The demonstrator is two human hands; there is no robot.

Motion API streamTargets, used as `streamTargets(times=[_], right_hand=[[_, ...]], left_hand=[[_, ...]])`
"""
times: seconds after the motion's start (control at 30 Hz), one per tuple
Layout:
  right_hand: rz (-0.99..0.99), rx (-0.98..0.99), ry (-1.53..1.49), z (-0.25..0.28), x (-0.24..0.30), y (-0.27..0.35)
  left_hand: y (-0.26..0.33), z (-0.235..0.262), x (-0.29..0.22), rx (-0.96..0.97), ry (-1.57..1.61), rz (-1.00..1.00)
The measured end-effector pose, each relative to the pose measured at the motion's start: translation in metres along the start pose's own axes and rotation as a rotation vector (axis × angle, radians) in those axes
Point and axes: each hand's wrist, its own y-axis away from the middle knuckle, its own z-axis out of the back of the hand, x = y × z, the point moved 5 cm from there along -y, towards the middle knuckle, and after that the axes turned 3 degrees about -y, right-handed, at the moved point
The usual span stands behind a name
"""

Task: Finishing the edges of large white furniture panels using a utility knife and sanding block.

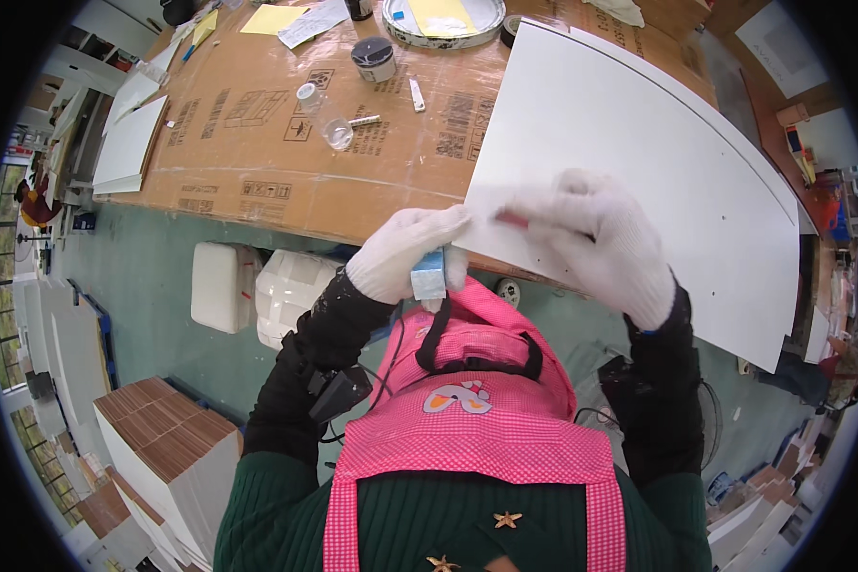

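Note:
My left hand, in a white knit glove, is closed around a light-blue block just off the table's front edge. The block's end sticks out below the fingers. Over the white panel, my gloved right hand pinches a small reddish piece that points toward the left hand. Motion blurs that hand, and the kind of piece cannot be made out. The panel has a curved far edge and a few small dark holes. It lies on the right part of the table, its near edge overhanging.
Cardboard covers the table. On it are a dark-lidded tub, a small clear cup, a white-handled cutter and a round lid with yellow paper. White boards lie at left. White padded stools stand below the front edge.

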Motion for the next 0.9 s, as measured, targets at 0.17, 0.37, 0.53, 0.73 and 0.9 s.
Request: streamTargets(times=[0.17, 0.37, 0.53, 0.73, 0.9], right_hand=[[0.096, -0.024, -0.149, 0.003, 0.0, 0.005], [0.097, 0.023, 0.025, 0.01, 0.004, 0.01], [-0.032, -0.19, -0.013, 0.011, -0.008, 0.018], [0.03, -0.173, 0.063, 0.007, -0.005, 0.014], [-0.033, -0.408, 0.072, -0.003, 0.007, 0.007]], left_hand=[[0.003, -0.003, -0.003, -0.021, -0.032, 0.0], [0.004, -0.004, -0.005, -0.015, -0.045, 0.014], [0.001, -0.003, -0.008, -0.026, -0.063, 0.036], [0.001, 0.0, -0.008, -0.007, -0.067, 0.027], [0.003, 0.0, -0.016, -0.085, -0.068, 0.037]])
